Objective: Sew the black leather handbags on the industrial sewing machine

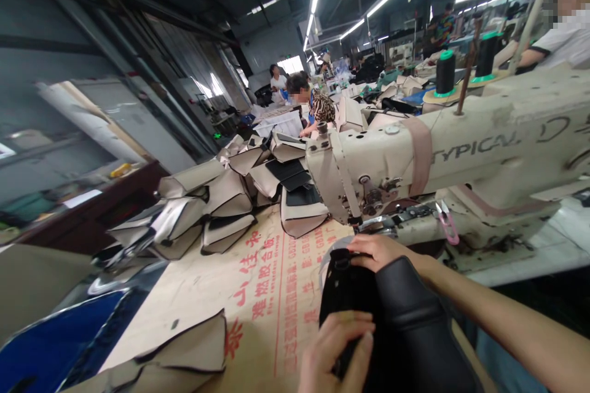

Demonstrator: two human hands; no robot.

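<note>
A black sewn piece (415,325), with a smooth leather-like panel and a dark fabric-like side, lies in front of me below the sewing machine (369,166). My left hand (338,350) is closed on its near left edge, fingers curled over the fabric. At the far end, close by the machine's presser foot, my right hand (380,252) grips the piece, its fingers bent over the top beside a small black tab (341,258). The right thumb is hidden. Pink-handled thread snips (447,224) rest on the machine bed to the right of that hand.
Beige box-shaped pieces with black edging (228,196) are heaped beyond the plywood tabletop (258,295); another beige piece (184,344) lies near left. A blue container (59,338) stands lower left. Black thread spools (445,73) stand behind the machine. Several people work farther back.
</note>
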